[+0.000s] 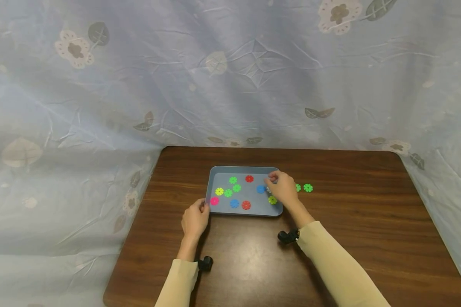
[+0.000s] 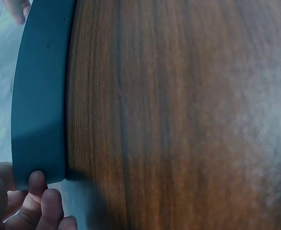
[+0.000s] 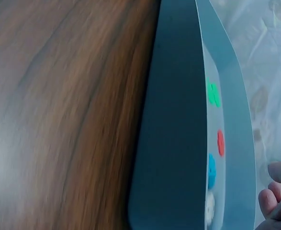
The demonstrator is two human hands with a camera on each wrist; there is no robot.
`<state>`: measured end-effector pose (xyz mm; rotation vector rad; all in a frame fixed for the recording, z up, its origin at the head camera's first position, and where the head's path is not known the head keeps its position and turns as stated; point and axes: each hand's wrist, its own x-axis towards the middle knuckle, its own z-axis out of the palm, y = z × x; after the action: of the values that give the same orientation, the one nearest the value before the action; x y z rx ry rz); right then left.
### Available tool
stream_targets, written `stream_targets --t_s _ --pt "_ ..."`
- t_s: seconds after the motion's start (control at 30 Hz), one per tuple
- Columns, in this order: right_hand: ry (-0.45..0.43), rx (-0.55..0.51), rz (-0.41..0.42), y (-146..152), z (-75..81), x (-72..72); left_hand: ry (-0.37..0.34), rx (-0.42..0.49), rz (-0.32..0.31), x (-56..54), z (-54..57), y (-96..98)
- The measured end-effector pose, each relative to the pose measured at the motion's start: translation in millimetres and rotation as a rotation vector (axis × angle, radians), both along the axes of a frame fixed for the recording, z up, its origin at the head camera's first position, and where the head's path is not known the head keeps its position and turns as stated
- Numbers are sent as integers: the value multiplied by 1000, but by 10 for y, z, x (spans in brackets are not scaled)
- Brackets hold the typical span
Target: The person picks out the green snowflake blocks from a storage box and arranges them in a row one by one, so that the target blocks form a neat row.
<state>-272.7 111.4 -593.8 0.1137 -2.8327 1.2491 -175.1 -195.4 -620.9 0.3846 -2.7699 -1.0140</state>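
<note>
A shallow grey-blue tray [image 1: 259, 212] lies on the table, with several notched plastic discs in it. Among them are green [image 1: 236, 188], red [image 1: 249, 178], blue [image 1: 234, 203], yellow [image 1: 219, 191] and pink [image 1: 214, 201] ones. My left hand [image 1: 195, 218] grips the tray's lower left corner, fingertips against its outer wall in the left wrist view. Over the tray's right part hovers my right hand [image 1: 283, 187], fingers loosely bent, with no disc visible between them. A white disc [image 3: 209, 208] lies beneath it, partly covered in the head view.
Right of the tray, green discs [image 1: 308, 187] lie on the brown wooden table [image 1: 353, 221], one partly hidden by the right hand. A patterned pale curtain [image 1: 230, 85] hangs behind the table and along its left side.
</note>
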Motion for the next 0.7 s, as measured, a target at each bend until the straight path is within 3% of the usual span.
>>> stream_targets --t_s 0.7 --pt "-69 10 119 -754 -106 -42 7 15 -9 -2 -26 -21"
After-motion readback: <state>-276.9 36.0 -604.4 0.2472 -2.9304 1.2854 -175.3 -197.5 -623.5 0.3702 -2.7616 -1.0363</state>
